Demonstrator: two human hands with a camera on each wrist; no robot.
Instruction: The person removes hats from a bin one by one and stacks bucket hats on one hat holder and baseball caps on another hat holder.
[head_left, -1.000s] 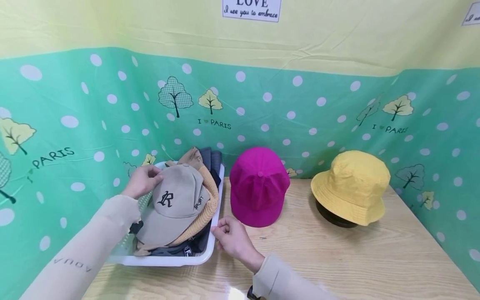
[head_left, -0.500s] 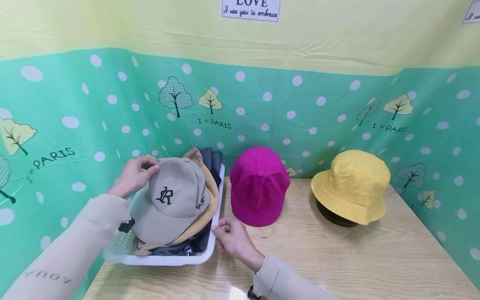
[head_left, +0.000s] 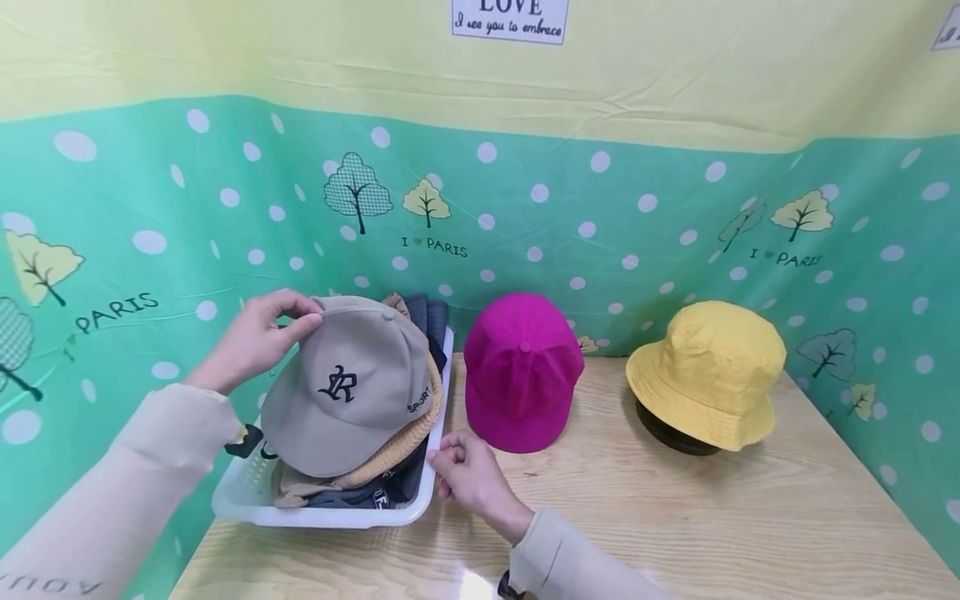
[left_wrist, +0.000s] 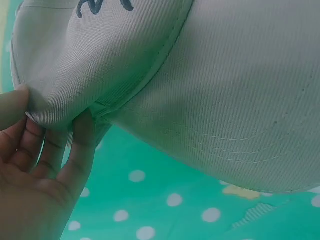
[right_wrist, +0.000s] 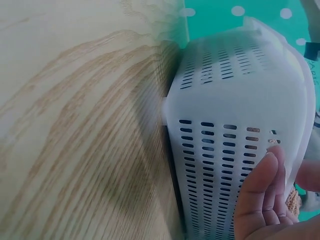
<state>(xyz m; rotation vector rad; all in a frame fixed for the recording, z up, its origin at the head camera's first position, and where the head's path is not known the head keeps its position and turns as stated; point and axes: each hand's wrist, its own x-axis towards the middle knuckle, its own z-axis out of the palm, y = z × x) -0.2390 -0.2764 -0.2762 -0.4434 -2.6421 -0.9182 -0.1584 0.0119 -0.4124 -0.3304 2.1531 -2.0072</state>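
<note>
My left hand pinches the edge of the crown of a grey-beige baseball cap, which has a black embroidered letter and "SPORT" on it. The left wrist view shows the thumb outside and the fingers under the cap's edge. The cap is tilted over a white perforated plastic basket of hats, its brim toward the front left. My right hand grips the basket's right rim; from the right wrist view, fingers lie against its slotted wall. Below the cap, a tan knitted hat and dark folded fabric show partly.
A magenta cap sits right of the basket on the wooden table. Farther right, a yellow bucket hat rests over a dark round object. Green and yellow patterned cloth hangs behind and at both sides.
My left hand has raised the grey-beige cap's left side and moved up and slightly left with it. The right hand stays at the basket rim.
</note>
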